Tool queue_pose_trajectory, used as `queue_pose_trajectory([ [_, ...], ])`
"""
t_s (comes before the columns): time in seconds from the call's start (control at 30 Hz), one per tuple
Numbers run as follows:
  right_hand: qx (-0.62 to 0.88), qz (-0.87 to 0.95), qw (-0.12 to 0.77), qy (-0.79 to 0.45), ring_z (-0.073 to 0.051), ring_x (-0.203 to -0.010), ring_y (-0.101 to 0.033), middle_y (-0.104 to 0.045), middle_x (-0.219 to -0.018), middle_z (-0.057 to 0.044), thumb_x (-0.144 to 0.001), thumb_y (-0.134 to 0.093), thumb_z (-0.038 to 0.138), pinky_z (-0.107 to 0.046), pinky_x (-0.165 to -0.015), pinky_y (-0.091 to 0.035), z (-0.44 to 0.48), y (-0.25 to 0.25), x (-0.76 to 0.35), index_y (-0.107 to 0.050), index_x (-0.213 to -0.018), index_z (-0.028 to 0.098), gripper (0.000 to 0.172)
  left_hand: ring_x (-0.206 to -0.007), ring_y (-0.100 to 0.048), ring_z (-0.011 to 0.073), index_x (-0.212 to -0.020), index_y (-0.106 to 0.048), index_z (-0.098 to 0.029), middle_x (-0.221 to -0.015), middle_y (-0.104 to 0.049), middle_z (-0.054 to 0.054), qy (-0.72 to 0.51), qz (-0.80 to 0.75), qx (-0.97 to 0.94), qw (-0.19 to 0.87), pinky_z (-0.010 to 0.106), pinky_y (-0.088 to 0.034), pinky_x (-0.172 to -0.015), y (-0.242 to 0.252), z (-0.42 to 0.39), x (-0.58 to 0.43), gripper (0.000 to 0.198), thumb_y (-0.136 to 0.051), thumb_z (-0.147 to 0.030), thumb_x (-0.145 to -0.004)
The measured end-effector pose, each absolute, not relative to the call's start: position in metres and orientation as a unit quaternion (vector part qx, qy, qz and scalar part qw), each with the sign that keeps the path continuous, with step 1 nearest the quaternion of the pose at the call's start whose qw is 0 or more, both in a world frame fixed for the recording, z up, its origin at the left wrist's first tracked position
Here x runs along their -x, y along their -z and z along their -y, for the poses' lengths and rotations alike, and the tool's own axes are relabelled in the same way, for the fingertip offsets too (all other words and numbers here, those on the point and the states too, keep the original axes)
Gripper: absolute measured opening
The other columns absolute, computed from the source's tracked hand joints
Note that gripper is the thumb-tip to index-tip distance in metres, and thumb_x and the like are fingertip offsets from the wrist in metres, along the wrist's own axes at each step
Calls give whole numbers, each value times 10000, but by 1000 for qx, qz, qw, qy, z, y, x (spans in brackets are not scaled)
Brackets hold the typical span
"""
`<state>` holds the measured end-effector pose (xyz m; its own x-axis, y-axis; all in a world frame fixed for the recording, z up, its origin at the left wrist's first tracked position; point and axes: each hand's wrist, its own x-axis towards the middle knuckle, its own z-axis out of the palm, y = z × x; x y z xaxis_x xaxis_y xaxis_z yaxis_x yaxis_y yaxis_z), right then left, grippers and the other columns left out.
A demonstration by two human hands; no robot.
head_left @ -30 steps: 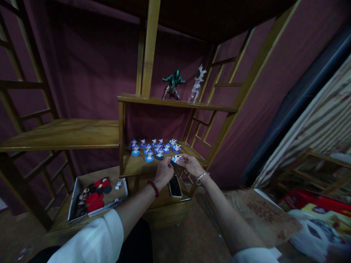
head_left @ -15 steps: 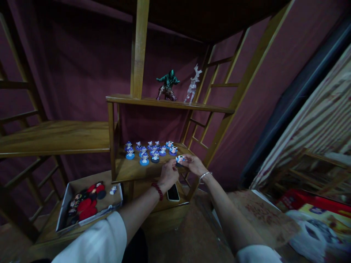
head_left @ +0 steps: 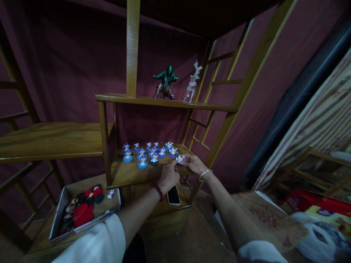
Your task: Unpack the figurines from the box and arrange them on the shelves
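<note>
Both hands meet over the right end of a low wooden shelf. My right hand pinches a small figurine on a blue base. My left hand, with a red bead bracelet at the wrist, has its fingers curled and its fingertips at the same figurine. Several similar blue-based figurines stand in rows on the shelf just left of the hands.
A green crouching figure and a clear deer figure stand on the upper shelf. A phone lies on the lower board below my left hand. An open box with red and black pieces sits at the lower left. Bags lie at the right.
The view has drifted, so the shelf sits further left in the picture. Both hands stay together on the figurine at the shelf's right end.
</note>
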<state>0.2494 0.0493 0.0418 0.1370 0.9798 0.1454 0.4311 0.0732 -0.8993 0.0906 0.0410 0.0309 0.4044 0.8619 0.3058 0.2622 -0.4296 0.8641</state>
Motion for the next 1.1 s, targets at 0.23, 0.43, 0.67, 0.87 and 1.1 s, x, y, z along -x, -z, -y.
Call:
queue_pose_trajectory([
  [0.23, 607, 576, 446, -317, -121, -692, -572, -629, -719, 8, -508, -706, 314, -279, -731, -444, -50, -39, -254, -558, -772, 166, 336, -927, -556, 181, -1016, -586, -137, -1004, -611, 99, -367, -369, -791, 321, 281, -401, -872, -32, -43, -91, 374, -426, -31, -695],
  [0.43, 583, 599, 436, -333, -123, -707, -559, -610, -710, 15, -537, -674, 293, -279, -750, -426, -50, -40, -253, -542, -736, 171, 268, -938, -549, 176, -994, -595, -159, -1000, -615, 78, -371, -352, -798, 318, 272, -389, -881, -26, -48, -96, 388, -404, -20, -687],
  [0.67, 586, 585, 451, -332, -127, -727, -556, -603, -731, 18, -556, -651, 267, -274, -757, -422, -48, -38, -253, -529, -760, 189, 249, -934, -559, 213, -1025, -586, -124, -992, -616, 124, -366, -364, -804, 295, 313, -402, -864, -25, -47, -96, 384, -413, -32, -694],
  [0.87, 586, 572, 460, -345, -122, -744, -571, -617, -770, 13, -527, -666, 237, -291, -794, -429, -48, -36, -252, -534, -795, 183, 303, -948, -552, 200, -1015, -592, -128, -1005, -614, 112, -353, -373, -802, 305, 289, -394, -877, -29, -44, -94, 375, -418, -36, -696],
  [1.1, 607, 571, 454, -317, -131, -760, -582, -633, -773, 7, -547, -665, 238, -294, -785, -442, -48, -34, -252, -558, -793, 182, 274, -949, -549, 196, -1016, -594, -125, -1000, -613, 112, -355, -373, -800, 307, 278, -392, -875, -29, -45, -94, 377, -412, -37, -698],
])
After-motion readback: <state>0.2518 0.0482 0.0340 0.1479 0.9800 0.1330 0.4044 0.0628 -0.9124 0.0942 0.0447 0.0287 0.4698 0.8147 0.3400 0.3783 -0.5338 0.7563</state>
